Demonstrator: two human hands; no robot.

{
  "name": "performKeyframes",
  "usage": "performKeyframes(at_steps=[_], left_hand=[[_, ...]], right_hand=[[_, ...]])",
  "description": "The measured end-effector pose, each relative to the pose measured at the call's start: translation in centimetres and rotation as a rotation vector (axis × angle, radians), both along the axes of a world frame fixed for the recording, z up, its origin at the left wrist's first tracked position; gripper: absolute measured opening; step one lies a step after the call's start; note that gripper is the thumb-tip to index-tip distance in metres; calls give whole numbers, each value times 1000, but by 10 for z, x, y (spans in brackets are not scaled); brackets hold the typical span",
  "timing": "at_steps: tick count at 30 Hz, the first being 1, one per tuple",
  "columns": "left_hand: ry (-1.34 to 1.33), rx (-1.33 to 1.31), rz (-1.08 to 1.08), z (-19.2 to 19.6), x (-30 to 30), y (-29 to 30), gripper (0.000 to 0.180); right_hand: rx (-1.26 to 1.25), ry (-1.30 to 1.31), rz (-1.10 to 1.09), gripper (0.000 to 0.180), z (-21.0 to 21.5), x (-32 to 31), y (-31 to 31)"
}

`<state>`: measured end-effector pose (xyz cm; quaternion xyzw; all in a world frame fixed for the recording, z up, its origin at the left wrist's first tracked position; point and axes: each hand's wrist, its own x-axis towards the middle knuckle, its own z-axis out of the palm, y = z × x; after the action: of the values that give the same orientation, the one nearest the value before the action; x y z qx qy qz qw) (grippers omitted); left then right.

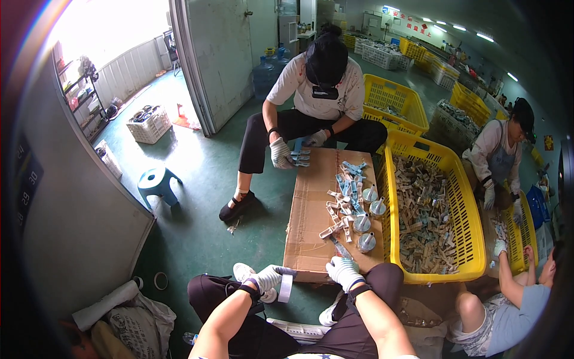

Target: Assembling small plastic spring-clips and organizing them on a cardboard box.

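Observation:
My left hand [266, 279], in a white striped glove, is closed on a pale roll of tape [286, 288] just off the near edge of the cardboard box [308, 224]. My right hand [345, 272], gloved too, has its fingers curled at that box's near right corner. A narrow greyish strip [341, 247] lies just beyond its fingertips; whether they grip it is unclear. White and blue plastic clips [336, 210] are heaped on the box. Beside them stand several clear round pieces with upright white stems [366, 242].
Across the box a seated person [323, 90] in gloves handles blue clips [299, 157]. A yellow crate [478, 248] full of clips stands against the box's right side. Two more people work at the far right. A blue stool [158, 184] stands on the green floor at left.

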<state>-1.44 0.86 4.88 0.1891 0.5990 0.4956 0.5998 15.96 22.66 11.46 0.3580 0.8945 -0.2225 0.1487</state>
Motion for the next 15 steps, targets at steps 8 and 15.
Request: performKeyframes(at_steps=[8,15], left_hand=[[27,13,-17,-1,-2,-2,35],[31,0,5,-3,1,-1,31]], right_hand=[[-6,5,-6,36,5,-1,-2],[23,10,9,35,0,-1,-1]])
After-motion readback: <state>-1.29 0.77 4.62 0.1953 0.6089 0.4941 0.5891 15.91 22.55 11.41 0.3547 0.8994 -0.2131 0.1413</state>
